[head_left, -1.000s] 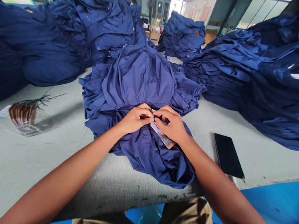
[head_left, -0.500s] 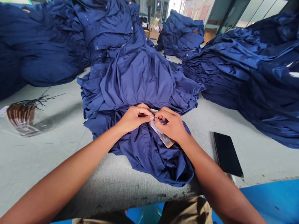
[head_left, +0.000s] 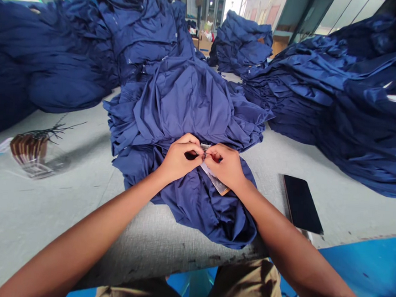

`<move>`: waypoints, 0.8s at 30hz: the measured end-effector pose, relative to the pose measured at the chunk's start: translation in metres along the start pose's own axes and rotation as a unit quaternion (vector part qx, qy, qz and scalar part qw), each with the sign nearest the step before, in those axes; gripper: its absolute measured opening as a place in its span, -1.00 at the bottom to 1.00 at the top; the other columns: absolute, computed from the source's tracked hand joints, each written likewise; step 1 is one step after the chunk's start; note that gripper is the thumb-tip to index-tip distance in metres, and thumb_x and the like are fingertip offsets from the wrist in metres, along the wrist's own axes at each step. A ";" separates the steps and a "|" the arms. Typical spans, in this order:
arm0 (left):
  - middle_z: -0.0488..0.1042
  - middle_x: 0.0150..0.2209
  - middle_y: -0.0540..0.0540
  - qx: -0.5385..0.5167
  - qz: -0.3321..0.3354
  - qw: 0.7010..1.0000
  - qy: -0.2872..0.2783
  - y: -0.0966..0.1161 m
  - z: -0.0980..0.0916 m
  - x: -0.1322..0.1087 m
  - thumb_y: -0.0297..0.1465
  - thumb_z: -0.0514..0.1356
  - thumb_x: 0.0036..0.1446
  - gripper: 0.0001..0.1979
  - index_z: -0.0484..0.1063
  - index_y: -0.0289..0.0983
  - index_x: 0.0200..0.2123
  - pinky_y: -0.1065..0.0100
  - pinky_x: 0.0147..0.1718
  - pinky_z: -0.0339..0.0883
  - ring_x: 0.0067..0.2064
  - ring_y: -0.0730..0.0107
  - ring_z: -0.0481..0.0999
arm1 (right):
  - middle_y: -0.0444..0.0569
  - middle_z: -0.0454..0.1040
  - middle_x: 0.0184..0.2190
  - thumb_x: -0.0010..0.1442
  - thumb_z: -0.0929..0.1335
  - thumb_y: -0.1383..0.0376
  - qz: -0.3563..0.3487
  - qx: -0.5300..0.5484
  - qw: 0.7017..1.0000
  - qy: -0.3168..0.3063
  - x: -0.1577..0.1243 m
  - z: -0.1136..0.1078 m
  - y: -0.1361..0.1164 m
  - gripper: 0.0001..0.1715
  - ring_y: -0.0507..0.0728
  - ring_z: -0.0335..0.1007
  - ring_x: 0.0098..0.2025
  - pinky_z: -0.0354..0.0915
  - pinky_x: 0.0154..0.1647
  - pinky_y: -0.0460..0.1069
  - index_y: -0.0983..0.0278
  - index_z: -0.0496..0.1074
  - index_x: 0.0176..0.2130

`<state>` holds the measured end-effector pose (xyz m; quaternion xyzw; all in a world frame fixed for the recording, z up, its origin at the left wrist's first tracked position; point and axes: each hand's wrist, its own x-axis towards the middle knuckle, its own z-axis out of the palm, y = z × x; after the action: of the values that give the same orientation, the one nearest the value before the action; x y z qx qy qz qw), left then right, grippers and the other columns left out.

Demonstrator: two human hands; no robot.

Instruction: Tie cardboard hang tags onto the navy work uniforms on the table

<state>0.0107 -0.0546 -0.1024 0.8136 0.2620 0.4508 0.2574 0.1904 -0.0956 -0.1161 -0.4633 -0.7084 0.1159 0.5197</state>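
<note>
My left hand (head_left: 183,156) and my right hand (head_left: 226,165) meet over a dark blue garment (head_left: 193,203) on the table. Each pinches thumb against fingertips, and between them runs a small dark piece of the hang tag's string. The hang tag (head_left: 220,183), greyish with a brown edge, lies slanted on the cloth, partly hidden under my right hand. Just beyond my fingers, more of the blue fabric (head_left: 188,102) rises in a gathered heap.
A bundle of brown hang tags (head_left: 29,149) with black strings lies in clear plastic on the left. To the right rests a black phone (head_left: 302,205). Piles of blue garments (head_left: 70,70) stand on both sides of the grey table (head_left: 76,212) and at the back.
My left hand's fingers have arched upward, leaving a gap between thumb and forefinger. My right hand has barely moved; the tag and garment stay in place.
</note>
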 end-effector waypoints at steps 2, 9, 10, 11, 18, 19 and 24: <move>0.43 -0.23 -0.07 0.016 0.002 1.000 -0.007 -0.001 0.000 0.000 -0.50 0.30 0.11 -0.95 0.56 -0.25 -0.38 0.31 -0.23 0.43 -0.22 0.37 0.47 | -0.15 0.43 -0.50 0.10 0.37 0.41 -0.010 -0.017 1.000 -0.001 0.000 0.001 0.000 -0.88 0.03 0.32 -0.47 0.25 -0.36 -0.05 0.22 0.43 -0.46; 0.39 -0.13 -0.12 0.008 0.011 0.999 -0.048 -0.002 -0.006 0.003 -0.38 0.26 0.26 -0.94 0.53 -0.23 -0.27 0.18 -0.04 0.41 -0.05 0.26 0.45 | -0.13 0.48 -0.47 0.17 0.35 0.36 0.030 0.041 0.998 -0.040 0.005 -0.006 0.004 -0.85 0.03 0.32 -0.45 0.25 -0.36 -0.05 0.24 0.56 -0.35; 0.39 -0.13 -0.13 0.003 0.008 0.999 -0.051 -0.002 -0.006 0.004 -0.35 0.26 0.27 -0.91 0.53 -0.23 -0.26 0.18 -0.04 0.42 -0.04 0.25 0.45 | -0.13 0.49 -0.45 0.19 0.36 0.34 0.040 0.059 0.997 -0.044 0.005 -0.008 0.005 -0.85 0.03 0.32 -0.45 0.25 -0.37 -0.06 0.25 0.57 -0.32; 0.39 -0.12 -0.13 -0.002 0.003 0.999 -0.053 -0.002 -0.007 0.004 -0.31 0.27 0.28 -0.88 0.53 -0.23 -0.26 0.18 -0.05 0.42 -0.04 0.25 0.45 | -0.12 0.50 -0.44 0.21 0.36 0.32 0.049 0.074 0.995 -0.043 0.006 -0.009 0.005 -0.85 0.02 0.32 -0.45 0.24 -0.38 -0.06 0.25 0.58 -0.30; 0.39 -0.13 -0.13 -0.031 -0.033 0.998 -0.049 -0.005 -0.007 0.006 -0.14 0.30 0.26 -0.73 0.55 -0.23 -0.27 0.22 -0.11 0.44 -0.09 0.26 0.46 | -0.14 0.43 -0.42 0.23 0.38 0.36 0.004 0.061 0.998 0.000 0.006 -0.010 0.003 -0.89 -0.01 0.25 -0.47 0.24 -0.40 -0.07 0.24 0.53 -0.35; 0.40 -0.13 -0.13 -0.035 -0.036 0.998 -0.050 -0.006 -0.008 0.006 -0.13 0.30 0.25 -0.72 0.55 -0.23 -0.27 0.22 -0.11 0.43 -0.09 0.26 0.46 | -0.14 0.42 -0.42 0.23 0.38 0.37 -0.005 0.057 0.998 -0.004 0.005 -0.010 0.003 -0.88 0.00 0.26 -0.47 0.25 -0.40 -0.07 0.24 0.53 -0.34; 0.42 -0.10 -0.15 -0.061 -0.051 0.995 -0.059 -0.010 -0.011 0.008 -0.11 0.31 0.25 -0.70 0.58 -0.24 -0.25 0.22 -0.09 0.41 -0.07 0.25 0.47 | -0.12 0.48 -0.40 0.24 0.38 0.37 -0.015 0.060 0.998 -0.009 0.004 -0.010 0.003 -0.86 0.02 0.34 -0.43 0.31 -0.37 -0.06 0.21 0.57 -0.27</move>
<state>0.0029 -0.0402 -0.0997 0.8073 0.2598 0.4030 0.3441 0.2007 -0.0937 -0.1109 -0.4191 -0.7119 0.1547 0.5418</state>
